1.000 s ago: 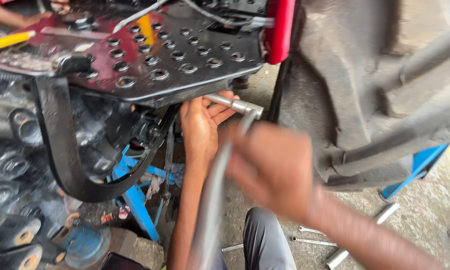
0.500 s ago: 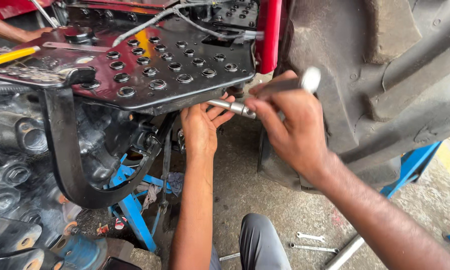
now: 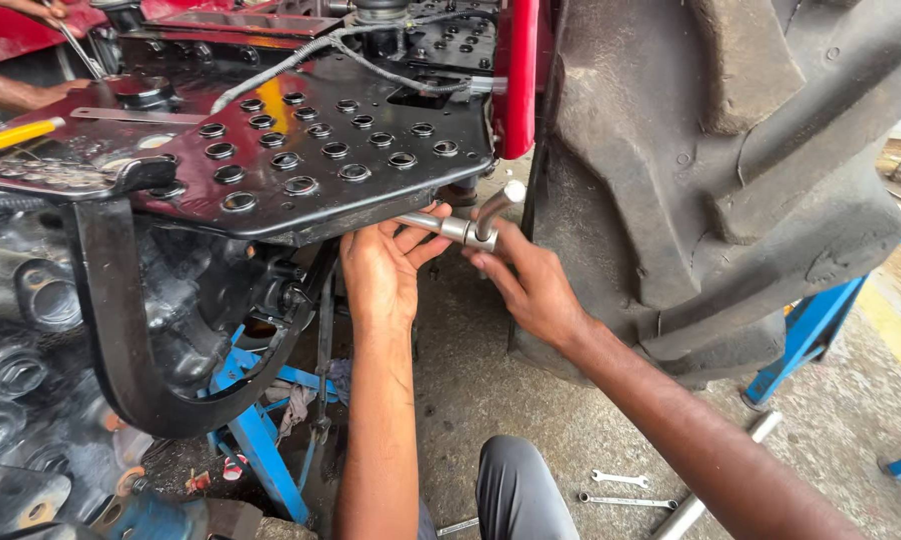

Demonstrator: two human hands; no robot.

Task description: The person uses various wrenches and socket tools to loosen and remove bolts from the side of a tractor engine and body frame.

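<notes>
Upper left of frame: another person's hand over red bodywork, a yellow-handled tool lower down. Centre left – black perforated footplate with a curved black bracket below, blue stand at the bottom. Centre: left hand reaches up under the plate edge, fingers curled around the shaft of a silver L-shaped socket wrench. Just right, right hand – fingers clamped on the wrench's bent handle. Right half: big tractor tyre; spanners on concrete, lower centre-right.

Shiny metal wrench; glossy black footplate; matt rubber tyre
</notes>
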